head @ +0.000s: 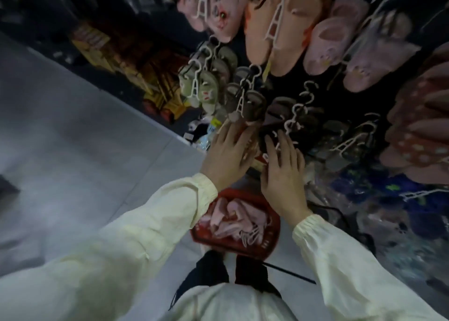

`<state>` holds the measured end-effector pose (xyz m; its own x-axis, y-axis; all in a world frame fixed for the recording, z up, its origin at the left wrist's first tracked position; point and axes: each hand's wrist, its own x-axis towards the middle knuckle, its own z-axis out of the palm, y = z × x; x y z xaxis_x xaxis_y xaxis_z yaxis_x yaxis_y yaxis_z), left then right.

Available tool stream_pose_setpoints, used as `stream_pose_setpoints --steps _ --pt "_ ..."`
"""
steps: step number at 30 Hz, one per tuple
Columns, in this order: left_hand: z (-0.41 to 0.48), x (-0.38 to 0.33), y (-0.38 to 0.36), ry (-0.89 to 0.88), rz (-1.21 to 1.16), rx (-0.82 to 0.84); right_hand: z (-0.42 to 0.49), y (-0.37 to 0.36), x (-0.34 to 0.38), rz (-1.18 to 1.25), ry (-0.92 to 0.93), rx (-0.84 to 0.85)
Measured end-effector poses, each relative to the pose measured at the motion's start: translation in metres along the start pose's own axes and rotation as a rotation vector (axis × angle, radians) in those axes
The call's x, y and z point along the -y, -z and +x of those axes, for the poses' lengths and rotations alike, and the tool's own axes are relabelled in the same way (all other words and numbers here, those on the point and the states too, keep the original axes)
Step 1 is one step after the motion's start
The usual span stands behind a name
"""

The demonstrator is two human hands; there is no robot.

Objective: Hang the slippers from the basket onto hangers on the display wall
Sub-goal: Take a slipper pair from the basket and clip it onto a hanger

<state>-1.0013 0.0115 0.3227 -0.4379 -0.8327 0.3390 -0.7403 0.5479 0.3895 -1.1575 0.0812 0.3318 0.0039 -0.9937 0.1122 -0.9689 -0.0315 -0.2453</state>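
A red basket stands on the floor below my hands, with pink slippers and white hangers inside. My left hand and my right hand reach forward side by side, fingers straight, toward dark brown slippers hanging low on the display wall. The fingertips of my right hand lie near a white hanger hook. Neither hand plainly holds anything. The frame is blurred by motion.
The wall carries pink slippers, lilac slippers, green slippers and grey ones on white hangers. Bagged blue goods lie at the lower right. Grey floor tiles spread to the left, with yellow boxes beyond.
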Motion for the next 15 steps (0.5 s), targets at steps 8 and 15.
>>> stream_pose_setpoints --steps 8,15 --pt "-0.161 0.071 -0.099 0.505 -0.131 0.579 -0.076 -0.136 -0.004 0.007 -0.036 0.482" --pt "-0.288 0.109 -0.214 0.994 -0.203 0.962 -0.133 -0.284 -0.039 0.050 -0.137 0.764"
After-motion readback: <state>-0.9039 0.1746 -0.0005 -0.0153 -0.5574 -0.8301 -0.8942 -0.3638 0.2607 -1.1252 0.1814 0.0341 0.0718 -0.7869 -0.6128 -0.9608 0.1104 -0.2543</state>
